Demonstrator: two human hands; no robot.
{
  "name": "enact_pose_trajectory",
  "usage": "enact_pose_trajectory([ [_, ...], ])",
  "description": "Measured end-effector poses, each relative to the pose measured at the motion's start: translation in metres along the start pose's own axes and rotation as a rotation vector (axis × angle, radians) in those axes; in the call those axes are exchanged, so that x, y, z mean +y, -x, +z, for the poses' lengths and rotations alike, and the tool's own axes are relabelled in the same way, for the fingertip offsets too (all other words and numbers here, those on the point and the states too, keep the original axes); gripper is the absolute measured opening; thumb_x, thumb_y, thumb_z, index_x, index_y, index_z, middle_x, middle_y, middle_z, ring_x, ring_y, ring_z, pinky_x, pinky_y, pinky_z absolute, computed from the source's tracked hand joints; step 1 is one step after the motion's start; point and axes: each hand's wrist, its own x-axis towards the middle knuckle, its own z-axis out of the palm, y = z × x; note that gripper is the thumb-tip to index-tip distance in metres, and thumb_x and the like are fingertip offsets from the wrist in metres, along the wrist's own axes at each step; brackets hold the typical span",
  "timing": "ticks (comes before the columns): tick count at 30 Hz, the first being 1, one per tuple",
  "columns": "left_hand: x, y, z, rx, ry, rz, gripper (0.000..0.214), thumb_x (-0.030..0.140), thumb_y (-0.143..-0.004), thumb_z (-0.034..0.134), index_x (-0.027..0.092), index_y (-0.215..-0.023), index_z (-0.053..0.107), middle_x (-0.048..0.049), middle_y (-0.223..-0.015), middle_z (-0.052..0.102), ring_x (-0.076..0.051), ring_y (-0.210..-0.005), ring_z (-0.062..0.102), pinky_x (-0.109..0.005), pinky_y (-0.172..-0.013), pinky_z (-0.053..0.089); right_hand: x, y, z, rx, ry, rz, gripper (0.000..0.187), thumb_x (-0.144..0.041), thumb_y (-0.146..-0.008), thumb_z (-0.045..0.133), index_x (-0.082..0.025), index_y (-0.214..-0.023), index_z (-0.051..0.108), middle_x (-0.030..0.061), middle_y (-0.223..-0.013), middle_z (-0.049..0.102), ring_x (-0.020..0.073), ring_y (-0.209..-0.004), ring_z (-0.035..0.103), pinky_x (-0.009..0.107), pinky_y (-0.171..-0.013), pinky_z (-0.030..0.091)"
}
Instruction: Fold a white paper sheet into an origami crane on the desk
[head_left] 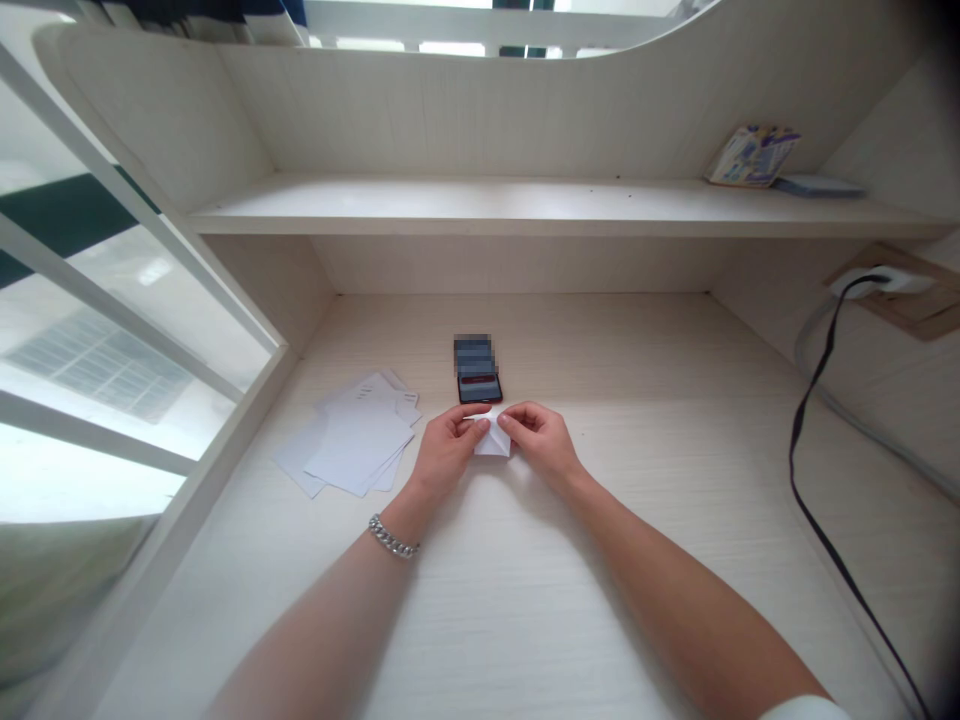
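with thumbs and fingers, my left hand (448, 440) and right hand (545, 440) are pinching a small folded paper (493, 443) over the desk (645, 380). a chain bracelet (391, 538) is circling my left wrist; a phone (480, 389) is lying just beyond the paper, loose white sheets (358, 435) overlapping leftward.

Paper (493, 441) before phone (479, 388), sheets (360, 435) L

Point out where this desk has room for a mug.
Free: right of the right hand, up to the black cable; also the strip between phone and back panel. Crowded: around the left hand, by sheets, phone and folded paper.
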Motion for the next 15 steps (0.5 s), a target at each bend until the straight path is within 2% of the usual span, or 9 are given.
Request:
enact_pose_trajectory([
  [4,0.0016,0.0005,0.0012,0.002,0.028,-0.029,0.037,0.031,-0.068,0.069,0.013,-0.100,0.063,-0.0049,-0.071,0.068,-0.013,-0.062,0.060,-0.023,-0.058,0.046,0.0033,-0.0007,0.0006,0.047,0.043,-0.027,0.026,-0.040,-0.071,0.064,-0.014,-0.073,0.064,0.0030,-0.064,0.061,0.0128,-0.056,0.053,0.025,-0.052,0.043],
  [8,0.0019,0.0002,0.0020,-0.045,0.100,-0.057,0.032,0.028,-0.067,0.071,0.010,-0.093,0.065,-0.0089,-0.082,0.068,-0.017,-0.074,0.063,-0.030,-0.069,0.050,0.0064,-0.0014,-0.0011,0.086,0.000,-0.034,0.026,-0.041,-0.070,0.065,-0.015,-0.075,0.064,0.0037,-0.066,0.062,0.0139,-0.058,0.054,0.026,-0.053,0.044],
  [11,0.0015,0.0002,0.0024,-0.025,0.106,-0.043,0.030,0.029,-0.066,0.071,0.010,-0.089,0.066,-0.0096,-0.084,0.068,-0.018,-0.074,0.063,-0.032,-0.069,0.050,0.0072,-0.0010,-0.0020,0.068,0.002,-0.041,0.026,-0.040,-0.070,0.065,-0.015,-0.075,0.063,0.0036,-0.067,0.062,0.0139,-0.058,0.054,0.026,-0.053,0.044],
  [15,0.0018,0.0006,0.0022,-0.005,0.040,-0.016,0.027,0.029,-0.065,0.072,0.010,-0.084,0.067,-0.0085,-0.078,0.068,-0.016,-0.068,0.061,-0.029,-0.063,0.049,0.0052,0.0010,-0.0015,0.001,0.063,-0.057,0.025,-0.040,-0.072,0.064,-0.015,-0.076,0.064,0.0031,-0.067,0.061,0.0135,-0.059,0.053,0.026,-0.054,0.042],
])
